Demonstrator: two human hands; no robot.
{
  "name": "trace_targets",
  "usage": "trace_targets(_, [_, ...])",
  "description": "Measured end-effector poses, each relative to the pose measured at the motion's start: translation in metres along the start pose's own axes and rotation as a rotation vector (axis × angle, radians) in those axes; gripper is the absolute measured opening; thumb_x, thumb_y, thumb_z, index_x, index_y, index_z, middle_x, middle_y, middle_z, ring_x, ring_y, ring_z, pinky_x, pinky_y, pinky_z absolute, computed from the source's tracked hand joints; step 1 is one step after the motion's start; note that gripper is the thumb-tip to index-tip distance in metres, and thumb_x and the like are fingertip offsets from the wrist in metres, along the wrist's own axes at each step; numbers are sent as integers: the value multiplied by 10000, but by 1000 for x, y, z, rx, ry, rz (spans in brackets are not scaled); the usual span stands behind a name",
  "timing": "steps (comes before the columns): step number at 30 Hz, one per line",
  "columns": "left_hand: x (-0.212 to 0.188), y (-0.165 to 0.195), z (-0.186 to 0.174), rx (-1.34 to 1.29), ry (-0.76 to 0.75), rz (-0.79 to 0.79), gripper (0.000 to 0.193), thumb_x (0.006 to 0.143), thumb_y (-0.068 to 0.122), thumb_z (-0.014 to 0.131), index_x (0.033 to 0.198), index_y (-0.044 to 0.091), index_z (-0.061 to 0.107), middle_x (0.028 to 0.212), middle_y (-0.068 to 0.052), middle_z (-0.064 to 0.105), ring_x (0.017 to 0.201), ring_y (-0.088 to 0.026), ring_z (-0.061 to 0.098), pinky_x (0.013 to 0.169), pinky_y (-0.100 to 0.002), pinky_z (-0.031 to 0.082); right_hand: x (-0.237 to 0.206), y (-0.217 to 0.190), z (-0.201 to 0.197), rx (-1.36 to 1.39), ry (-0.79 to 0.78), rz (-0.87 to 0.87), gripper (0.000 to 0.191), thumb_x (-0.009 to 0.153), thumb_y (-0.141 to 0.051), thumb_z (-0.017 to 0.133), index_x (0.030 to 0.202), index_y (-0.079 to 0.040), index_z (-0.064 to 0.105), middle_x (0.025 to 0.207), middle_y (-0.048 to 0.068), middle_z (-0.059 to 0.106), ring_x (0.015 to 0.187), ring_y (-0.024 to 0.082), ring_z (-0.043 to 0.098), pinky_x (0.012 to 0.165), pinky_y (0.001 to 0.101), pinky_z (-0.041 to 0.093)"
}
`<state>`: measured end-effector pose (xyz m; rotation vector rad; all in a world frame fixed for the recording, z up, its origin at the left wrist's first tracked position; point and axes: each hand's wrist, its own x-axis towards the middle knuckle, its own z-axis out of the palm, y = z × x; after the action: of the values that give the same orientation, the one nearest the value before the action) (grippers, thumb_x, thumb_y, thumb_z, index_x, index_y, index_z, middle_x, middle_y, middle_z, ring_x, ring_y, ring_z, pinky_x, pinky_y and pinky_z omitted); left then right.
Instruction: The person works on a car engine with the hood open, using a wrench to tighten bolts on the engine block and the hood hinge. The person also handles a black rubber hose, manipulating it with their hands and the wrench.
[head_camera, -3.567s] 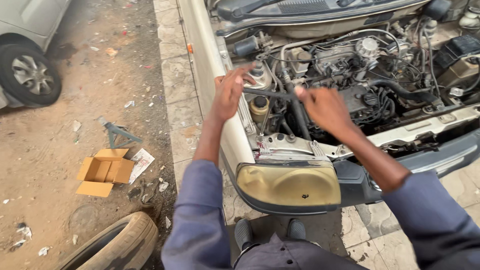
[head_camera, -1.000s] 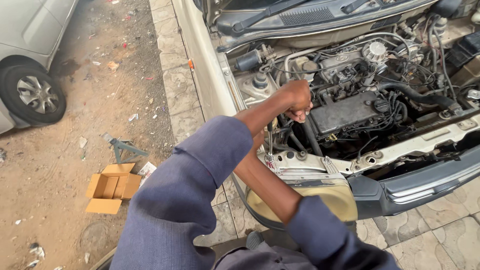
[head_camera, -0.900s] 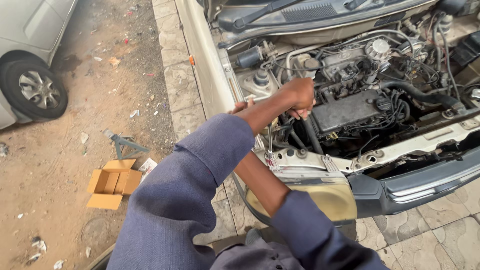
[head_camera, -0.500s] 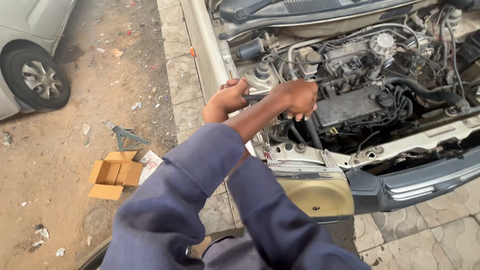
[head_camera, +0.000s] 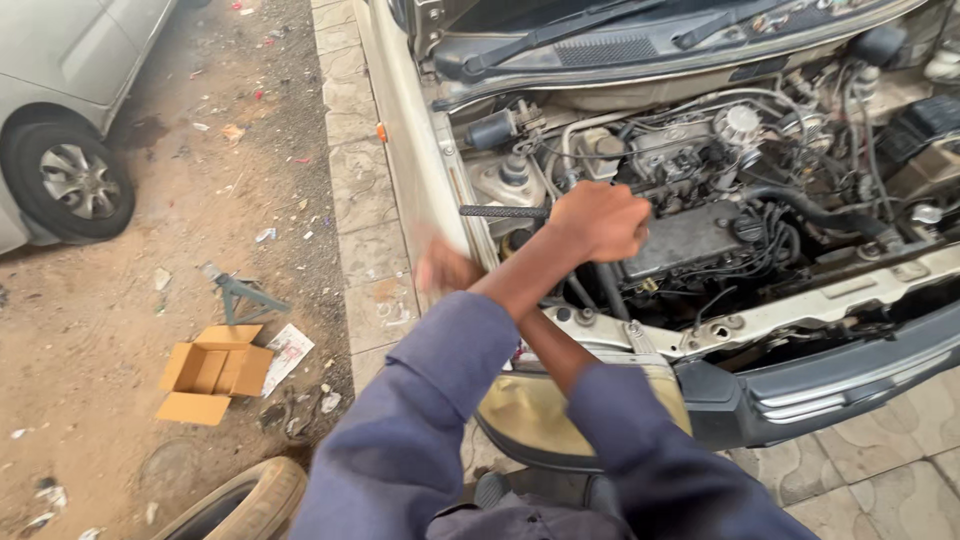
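Observation:
My arms are crossed over the open engine bay (head_camera: 720, 200) of a beige car. My left hand (head_camera: 600, 220) is closed around one end of a black ribbed tool handle (head_camera: 500, 211) that sticks out to the left, above the engine's left side. My right hand (head_camera: 445, 270) passes under the left forearm and hangs, blurred by motion, over the car's fender (head_camera: 415, 150). Its fingers cannot be made out. Both sleeves are blue.
A yellowed headlight (head_camera: 530, 415) sits below my arms. On the dirt to the left lie an open cardboard box (head_camera: 210, 372), a metal jack stand (head_camera: 240, 295) and a worn tyre (head_camera: 240, 505). A silver car's wheel (head_camera: 70, 180) stands far left.
My right hand has dropped down and left, away from the left hand, and is now blurred over the fender. My left hand stays clenched over the engine, and the black handle shows beside it.

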<state>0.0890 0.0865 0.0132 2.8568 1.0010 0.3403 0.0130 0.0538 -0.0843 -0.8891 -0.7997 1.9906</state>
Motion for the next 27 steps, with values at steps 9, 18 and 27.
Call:
trace_targets(9, [3,1,-12,57,40,-15,352,827,410,663,839,72,760,818,-175,741,814,-393,733,725,-509,592,-179,-90,-67,-1245,-955,314,416,983,-405,605,1282,-131,697,1238,47,739,1044,203,697,888,381,569])
trace_targets(18, [11,-33,101,-733,499,87,435,943,501,688,1182,144,613,1197,-83,637,1181,-221,594,1085,-385,487,-90,-192,24,-1948,-574,-1004,483,848,-394,751,1274,-169,715,1114,83,639,1113,271,568,878,477,432])
trace_targets(27, [6,-14,79,-83,426,11,482,785,510,761,1133,183,701,1149,-82,706,1073,-301,629,954,-451,463,-14,-155,21,-2216,-677,-770,660,818,-12,533,1340,-393,667,1078,-11,711,1063,238,649,772,430,562])
